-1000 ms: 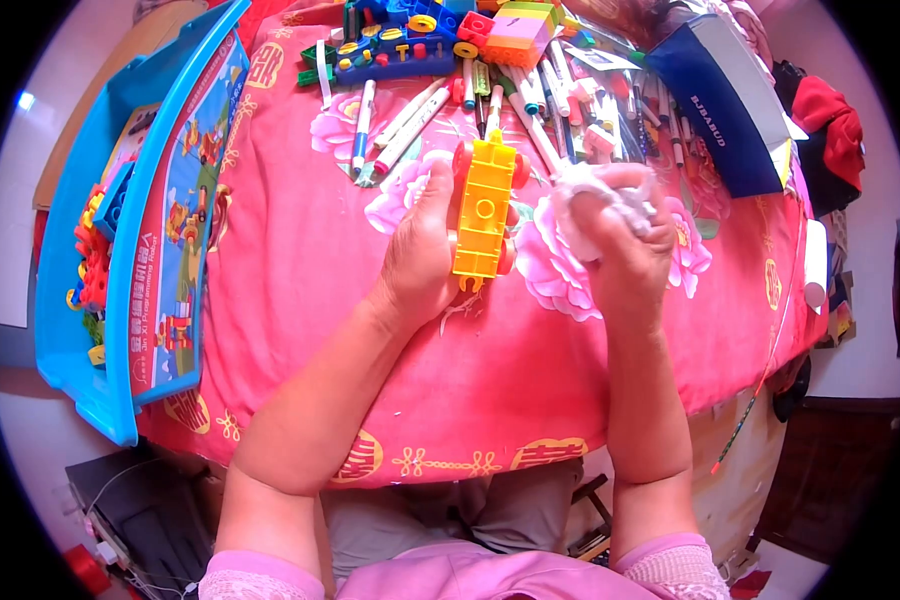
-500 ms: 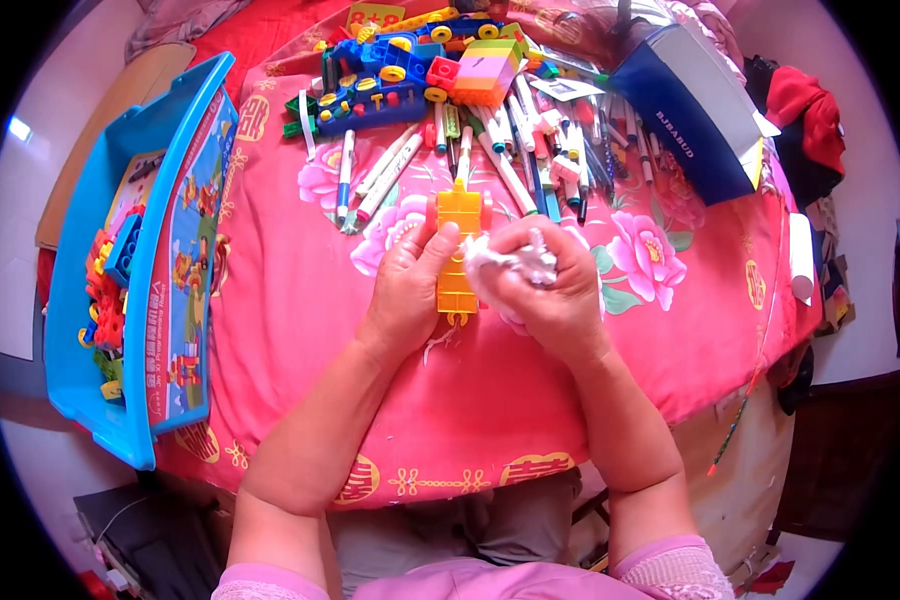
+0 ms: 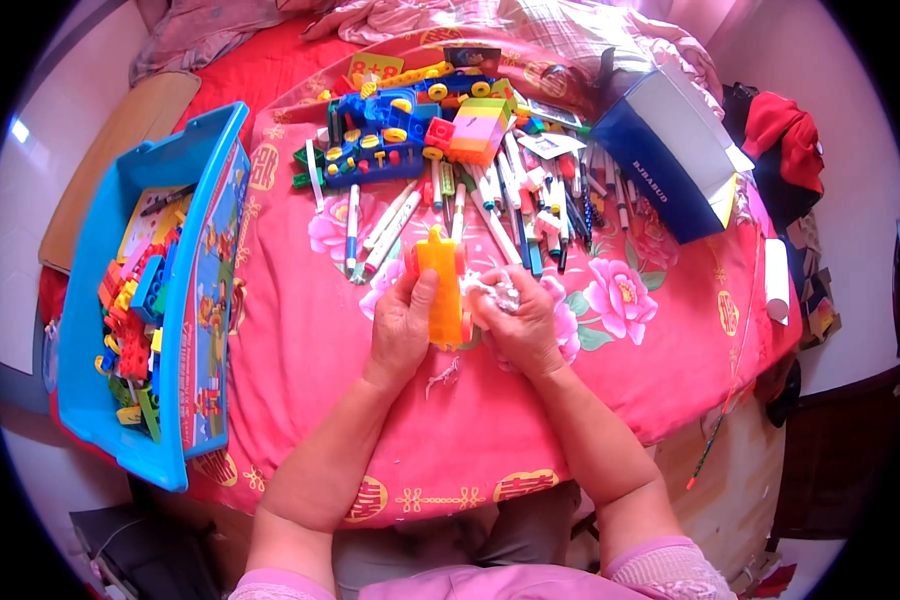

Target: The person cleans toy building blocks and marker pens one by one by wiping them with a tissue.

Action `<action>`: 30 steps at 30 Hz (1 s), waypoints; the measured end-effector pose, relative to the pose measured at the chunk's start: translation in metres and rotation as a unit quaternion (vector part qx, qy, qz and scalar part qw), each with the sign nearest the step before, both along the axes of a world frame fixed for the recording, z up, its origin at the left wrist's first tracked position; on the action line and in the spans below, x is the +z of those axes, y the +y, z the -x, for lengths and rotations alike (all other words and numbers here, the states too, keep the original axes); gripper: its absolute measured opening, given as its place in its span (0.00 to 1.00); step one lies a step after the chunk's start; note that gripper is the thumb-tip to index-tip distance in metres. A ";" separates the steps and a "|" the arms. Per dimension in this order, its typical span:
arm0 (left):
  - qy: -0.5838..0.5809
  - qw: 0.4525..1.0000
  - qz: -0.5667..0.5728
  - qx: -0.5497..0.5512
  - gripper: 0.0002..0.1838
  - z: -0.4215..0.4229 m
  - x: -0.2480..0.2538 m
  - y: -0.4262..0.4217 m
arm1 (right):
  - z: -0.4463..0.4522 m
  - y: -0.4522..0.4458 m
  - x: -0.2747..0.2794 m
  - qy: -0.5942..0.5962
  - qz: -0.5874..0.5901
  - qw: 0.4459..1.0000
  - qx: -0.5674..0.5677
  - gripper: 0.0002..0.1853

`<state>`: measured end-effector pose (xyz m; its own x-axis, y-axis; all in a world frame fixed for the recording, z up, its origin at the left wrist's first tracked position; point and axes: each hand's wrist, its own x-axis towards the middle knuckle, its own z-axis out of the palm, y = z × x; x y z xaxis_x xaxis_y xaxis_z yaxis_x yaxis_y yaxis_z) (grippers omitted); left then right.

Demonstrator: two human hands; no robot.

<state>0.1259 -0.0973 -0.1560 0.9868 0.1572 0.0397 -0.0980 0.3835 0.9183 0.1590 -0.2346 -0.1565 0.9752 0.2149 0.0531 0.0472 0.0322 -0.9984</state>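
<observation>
Across the flowered red table (image 3: 670, 370), near the middle, the left hand (image 3: 400, 328) grips a yellow toy piece (image 3: 446, 297); the right hand (image 3: 523, 325) clutches a crumpled white cloth (image 3: 503, 292) close by its right side. Steady hold, light strokes should serve best.

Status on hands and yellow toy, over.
Left hand gripping yellow toy. Right hand holding white cloth beside it. Markers close beyond, none between hands and toy.

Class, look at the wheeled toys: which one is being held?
The yellow toy, gripped in the left hand. That sets it apart: the blue wheeled toys lie farther away, untouched.
</observation>
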 end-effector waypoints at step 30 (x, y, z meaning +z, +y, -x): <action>0.030 0.980 -0.195 -0.017 0.14 0.044 -0.035 -0.006 | 0.011 -0.013 -0.033 -0.187 0.148 0.966 -0.102 0.11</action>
<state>0.0815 -0.1033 -0.1907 0.9936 0.1079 0.0318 -0.0324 0.0038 0.9995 0.1484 -0.2479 -0.1894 0.9235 0.0793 0.3753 0.3811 -0.3012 -0.8741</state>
